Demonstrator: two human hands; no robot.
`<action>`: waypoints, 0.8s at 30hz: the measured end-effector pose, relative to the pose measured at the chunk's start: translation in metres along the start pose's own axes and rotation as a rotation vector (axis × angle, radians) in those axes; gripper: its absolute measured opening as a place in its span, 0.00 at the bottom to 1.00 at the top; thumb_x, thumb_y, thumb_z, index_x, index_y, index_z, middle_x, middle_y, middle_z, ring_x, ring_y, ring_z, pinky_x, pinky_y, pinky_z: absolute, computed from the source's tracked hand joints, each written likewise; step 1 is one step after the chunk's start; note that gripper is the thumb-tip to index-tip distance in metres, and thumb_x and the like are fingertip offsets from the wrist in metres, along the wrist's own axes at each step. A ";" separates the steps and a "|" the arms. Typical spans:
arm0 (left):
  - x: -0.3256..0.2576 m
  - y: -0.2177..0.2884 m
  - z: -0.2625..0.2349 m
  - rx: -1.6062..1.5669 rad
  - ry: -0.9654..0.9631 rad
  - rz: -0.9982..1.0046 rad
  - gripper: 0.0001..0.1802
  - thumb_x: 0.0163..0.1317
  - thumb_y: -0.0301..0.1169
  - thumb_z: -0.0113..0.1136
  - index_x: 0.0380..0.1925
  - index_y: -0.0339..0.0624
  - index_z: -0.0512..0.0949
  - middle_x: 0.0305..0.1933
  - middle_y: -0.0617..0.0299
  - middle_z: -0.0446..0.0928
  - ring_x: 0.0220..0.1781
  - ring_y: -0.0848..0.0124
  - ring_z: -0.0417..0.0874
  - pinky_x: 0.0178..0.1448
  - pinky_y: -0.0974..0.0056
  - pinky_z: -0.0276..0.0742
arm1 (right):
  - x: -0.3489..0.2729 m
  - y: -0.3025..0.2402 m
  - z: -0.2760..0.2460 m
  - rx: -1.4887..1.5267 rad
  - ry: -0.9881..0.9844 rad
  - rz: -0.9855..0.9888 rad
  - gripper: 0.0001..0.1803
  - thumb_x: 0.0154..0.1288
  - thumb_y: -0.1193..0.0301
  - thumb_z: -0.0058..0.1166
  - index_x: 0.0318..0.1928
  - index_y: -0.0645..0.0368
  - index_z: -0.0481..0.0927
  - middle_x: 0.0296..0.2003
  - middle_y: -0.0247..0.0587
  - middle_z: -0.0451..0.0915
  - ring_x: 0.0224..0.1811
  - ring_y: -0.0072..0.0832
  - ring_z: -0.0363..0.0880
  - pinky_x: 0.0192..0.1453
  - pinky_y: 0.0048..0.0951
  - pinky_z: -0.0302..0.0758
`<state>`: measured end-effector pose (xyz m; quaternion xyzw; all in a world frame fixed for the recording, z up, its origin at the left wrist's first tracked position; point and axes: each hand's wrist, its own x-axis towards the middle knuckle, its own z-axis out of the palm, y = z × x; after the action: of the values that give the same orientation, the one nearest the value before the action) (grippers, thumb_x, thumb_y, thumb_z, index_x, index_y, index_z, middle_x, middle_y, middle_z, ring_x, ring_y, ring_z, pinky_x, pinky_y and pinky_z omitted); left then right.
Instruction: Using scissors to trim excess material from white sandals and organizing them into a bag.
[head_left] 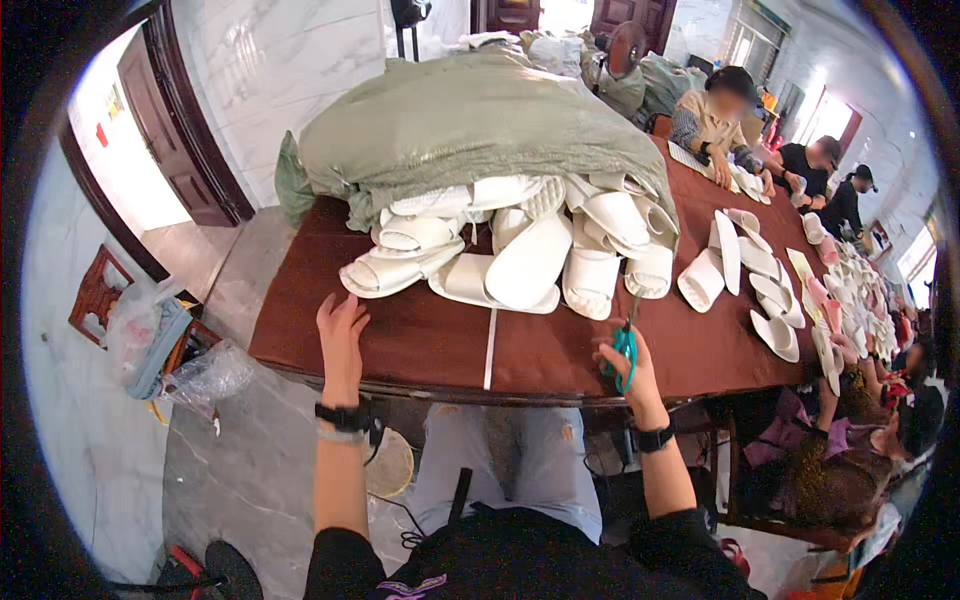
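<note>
A heap of white slippers (pixel 530 262) spills from a large grey-green woven sack (pixel 430 120) on the brown-covered table. My left hand (pixel 342 322) is over the table's near left part, fingers apart and holding nothing, just in front of an open-toed white slipper (pixel 384 277). In my right hand (pixel 640 372) is a pair of scissors with teal handles (pixel 622 358). Their blades point away from me, toward the slippers at the heap's right end. Between my hands a thin white strip (pixel 490 350) runs down the cloth to the near edge.
More white slippers (pixel 703 280) lie loose on the right, with a long row of white and pink ones beyond. Several people sit along the table, one (pixel 722 120) at its far side. On the left stands a chair (pixel 100 295) with plastic bags. A fan (pixel 626 50) is behind the sack.
</note>
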<state>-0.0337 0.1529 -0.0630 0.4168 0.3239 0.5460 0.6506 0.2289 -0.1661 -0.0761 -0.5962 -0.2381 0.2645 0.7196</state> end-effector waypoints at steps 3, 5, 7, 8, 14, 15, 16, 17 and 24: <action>0.052 -0.005 -0.016 -0.136 -0.257 -0.197 0.20 0.58 0.29 0.57 0.50 0.35 0.69 0.46 0.56 0.75 0.50 0.65 0.76 0.54 0.60 0.73 | -0.027 -0.003 0.002 0.010 -0.017 -0.038 0.27 0.58 0.75 0.60 0.57 0.61 0.66 0.40 0.41 0.79 0.36 0.25 0.79 0.38 0.25 0.74; 0.059 -0.033 -0.006 -0.214 -0.154 -0.235 0.18 0.58 0.28 0.54 0.49 0.37 0.70 0.49 0.57 0.74 0.51 0.62 0.76 0.57 0.55 0.71 | -0.040 0.004 -0.008 0.006 0.036 0.011 0.26 0.58 0.76 0.59 0.57 0.61 0.66 0.40 0.41 0.78 0.36 0.26 0.79 0.38 0.26 0.74; 0.046 -0.047 0.037 -0.414 -0.034 -0.334 0.21 0.59 0.31 0.53 0.52 0.38 0.68 0.53 0.57 0.71 0.53 0.59 0.74 0.60 0.52 0.69 | -0.053 0.006 -0.022 0.034 0.090 0.024 0.26 0.58 0.76 0.59 0.57 0.61 0.66 0.40 0.41 0.78 0.36 0.27 0.79 0.38 0.27 0.74; 0.035 -0.042 0.052 -0.513 0.025 -0.362 0.22 0.60 0.32 0.52 0.55 0.40 0.66 0.56 0.57 0.70 0.57 0.59 0.72 0.64 0.50 0.65 | -0.059 0.006 -0.025 0.061 0.123 0.050 0.26 0.58 0.76 0.59 0.56 0.61 0.66 0.39 0.41 0.78 0.36 0.27 0.79 0.39 0.27 0.74; 0.068 -0.052 0.033 -0.415 0.064 -0.234 0.27 0.66 0.45 0.46 0.57 0.37 0.64 0.55 0.54 0.71 0.55 0.56 0.74 0.57 0.48 0.75 | -0.079 0.010 -0.029 0.063 0.123 0.039 0.25 0.59 0.75 0.59 0.56 0.61 0.66 0.37 0.42 0.78 0.36 0.29 0.79 0.37 0.28 0.73; 0.063 -0.049 0.036 -0.349 0.047 -0.223 0.27 0.66 0.44 0.46 0.57 0.35 0.64 0.55 0.53 0.71 0.55 0.56 0.75 0.56 0.48 0.76 | -0.083 0.012 -0.032 0.038 0.122 0.046 0.25 0.59 0.75 0.58 0.56 0.61 0.66 0.38 0.42 0.78 0.36 0.28 0.79 0.37 0.27 0.73; 0.055 -0.046 0.034 -0.280 0.034 -0.209 0.27 0.66 0.44 0.47 0.56 0.34 0.64 0.55 0.53 0.71 0.54 0.56 0.75 0.55 0.49 0.77 | -0.085 0.014 -0.034 0.014 0.117 0.055 0.25 0.59 0.74 0.58 0.56 0.61 0.66 0.38 0.42 0.78 0.36 0.28 0.79 0.37 0.27 0.73; 0.039 -0.042 0.032 -0.229 0.022 -0.185 0.26 0.66 0.43 0.48 0.56 0.32 0.65 0.54 0.52 0.72 0.54 0.57 0.76 0.53 0.51 0.79 | -0.090 0.016 -0.037 -0.017 0.113 0.045 0.25 0.60 0.74 0.57 0.57 0.62 0.65 0.38 0.42 0.78 0.35 0.28 0.79 0.35 0.26 0.73; -0.071 0.010 -0.035 -0.012 0.078 -0.034 0.24 0.68 0.41 0.47 0.54 0.33 0.69 0.52 0.53 0.73 0.51 0.62 0.77 0.50 0.56 0.80 | -0.097 0.011 -0.023 0.123 -0.169 0.075 0.25 0.68 0.62 0.49 0.59 0.64 0.64 0.36 0.43 0.78 0.31 0.24 0.75 0.33 0.25 0.71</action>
<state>-0.0829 0.0904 -0.0717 0.3855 0.3528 0.5525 0.6494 0.1700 -0.2460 -0.0931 -0.5349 -0.2586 0.3549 0.7219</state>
